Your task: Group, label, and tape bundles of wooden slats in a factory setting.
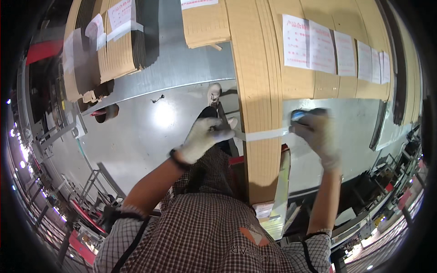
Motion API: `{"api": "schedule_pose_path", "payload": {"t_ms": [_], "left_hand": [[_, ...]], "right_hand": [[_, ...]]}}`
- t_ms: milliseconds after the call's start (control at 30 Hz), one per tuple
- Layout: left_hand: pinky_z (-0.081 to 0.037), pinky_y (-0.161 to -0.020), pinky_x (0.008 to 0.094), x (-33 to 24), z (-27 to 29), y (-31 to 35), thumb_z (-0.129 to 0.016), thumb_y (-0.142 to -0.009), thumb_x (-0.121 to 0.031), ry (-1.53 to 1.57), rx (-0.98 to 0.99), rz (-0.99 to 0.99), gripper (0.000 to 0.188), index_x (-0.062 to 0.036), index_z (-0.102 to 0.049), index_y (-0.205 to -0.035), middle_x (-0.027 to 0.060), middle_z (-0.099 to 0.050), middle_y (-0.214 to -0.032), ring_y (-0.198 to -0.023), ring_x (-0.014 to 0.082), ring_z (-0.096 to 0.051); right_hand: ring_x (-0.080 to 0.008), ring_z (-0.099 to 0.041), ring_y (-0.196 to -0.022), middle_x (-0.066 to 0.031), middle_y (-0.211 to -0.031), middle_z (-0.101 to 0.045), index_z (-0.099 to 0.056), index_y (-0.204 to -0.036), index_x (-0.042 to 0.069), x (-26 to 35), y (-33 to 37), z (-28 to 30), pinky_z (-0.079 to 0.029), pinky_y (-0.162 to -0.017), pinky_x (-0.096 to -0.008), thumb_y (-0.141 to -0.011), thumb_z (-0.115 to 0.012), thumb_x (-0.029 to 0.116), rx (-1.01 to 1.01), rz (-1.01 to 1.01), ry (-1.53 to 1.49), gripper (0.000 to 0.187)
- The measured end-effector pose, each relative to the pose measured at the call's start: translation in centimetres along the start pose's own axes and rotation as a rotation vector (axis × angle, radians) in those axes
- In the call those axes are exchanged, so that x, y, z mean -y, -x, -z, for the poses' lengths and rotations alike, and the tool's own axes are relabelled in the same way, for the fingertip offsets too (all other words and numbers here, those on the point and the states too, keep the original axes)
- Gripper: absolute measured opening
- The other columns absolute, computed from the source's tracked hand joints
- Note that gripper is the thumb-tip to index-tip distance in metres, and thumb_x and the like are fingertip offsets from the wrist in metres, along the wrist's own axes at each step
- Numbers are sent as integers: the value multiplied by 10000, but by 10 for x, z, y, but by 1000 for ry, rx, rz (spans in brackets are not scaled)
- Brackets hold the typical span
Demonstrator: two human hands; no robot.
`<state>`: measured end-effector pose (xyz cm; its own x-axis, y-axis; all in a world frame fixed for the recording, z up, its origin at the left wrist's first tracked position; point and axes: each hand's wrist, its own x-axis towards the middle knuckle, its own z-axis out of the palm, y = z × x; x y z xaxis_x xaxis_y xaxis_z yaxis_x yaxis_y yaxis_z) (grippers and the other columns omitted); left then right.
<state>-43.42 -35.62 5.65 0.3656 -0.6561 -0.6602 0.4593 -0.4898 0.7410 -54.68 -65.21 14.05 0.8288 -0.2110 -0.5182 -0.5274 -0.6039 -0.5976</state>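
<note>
A long bundle of narrow brown cardboard pieces [261,168] lies pointing toward me, slightly right of centre. Across its top runs a strip of whitish tape [265,134]. My left hand [205,139], in a pale work glove, pinches the tape's left end just beside the bundle. On the other side, my gloved right hand [317,134] is smeared by motion. Its fingers close round a dark roll with a blue glint [299,115], which looks like a tape roll. The strip reaches from the bundle to this hand.
Flat cardboard stacks with white paper labels [346,52] stand at the far right. More labelled stacks [116,50] rest on a grey surface [177,63] at the far left. Under the bundle's near end is a red-edged stand [284,182]. Metal frames [93,184] stand at left.
</note>
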Motion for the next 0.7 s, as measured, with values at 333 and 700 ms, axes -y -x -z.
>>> {"api": "schedule_pose_path", "payload": {"t_ms": [333,700], "left_hand": [[-551,-864,332,117,-72,-134,-654,-938,-146,156,266,-366,312,18,-607,-1199,104,-664,-1163,-1043,193,-646],[-526,-823,273,-32,-37,31,-610,-982,-152,202,-71,-353,106,-47,-613,-996,38,-676,-1031,-935,132,-626]], "right_hand": [[-361,-610,-1045,-174,-1085,-655,-660,-1103,2,6,-3,-67,-516,-809,-406,-801,-753,108,-572,91,262,334],[-481,-487,-1162,-316,-1338,-440,-371,-1428,-3,82,32,-117,-401,-918,-544,-723,-801,271,-493,-69,-118,870]]}}
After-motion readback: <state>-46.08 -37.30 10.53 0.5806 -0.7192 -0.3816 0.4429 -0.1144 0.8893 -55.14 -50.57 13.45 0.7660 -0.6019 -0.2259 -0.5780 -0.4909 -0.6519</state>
